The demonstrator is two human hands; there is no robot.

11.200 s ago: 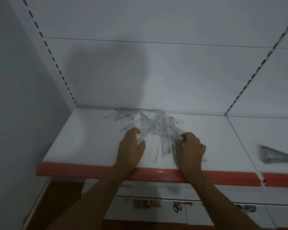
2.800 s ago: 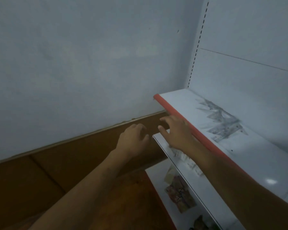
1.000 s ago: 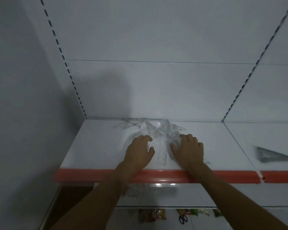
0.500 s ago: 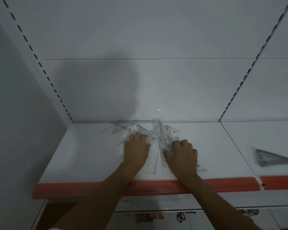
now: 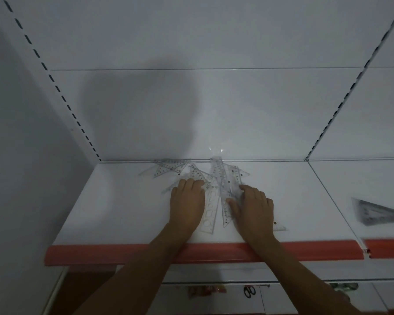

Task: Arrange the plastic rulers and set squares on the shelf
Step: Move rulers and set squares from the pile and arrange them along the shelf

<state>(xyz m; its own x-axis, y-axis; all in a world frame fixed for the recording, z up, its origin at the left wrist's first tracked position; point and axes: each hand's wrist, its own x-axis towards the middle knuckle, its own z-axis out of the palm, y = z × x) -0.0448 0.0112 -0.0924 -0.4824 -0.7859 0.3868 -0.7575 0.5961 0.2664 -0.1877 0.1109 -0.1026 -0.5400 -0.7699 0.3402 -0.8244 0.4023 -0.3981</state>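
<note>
left hand (image 5: 187,206) flat, pressing clear plastic rulers and set squares (image 5: 216,180) | right hand (image 5: 254,209) likewise | white red-edged shelf (image 5: 123,212), frame centre

White shelf with a red front edge, carrying clear plastic drawing tools.

The shelf (image 5: 114,212) bears a loose heap of transparent rulers and set squares (image 5: 216,178) near its far middle; a darker set square (image 5: 378,212) lies apart on the right-hand section.
</note>
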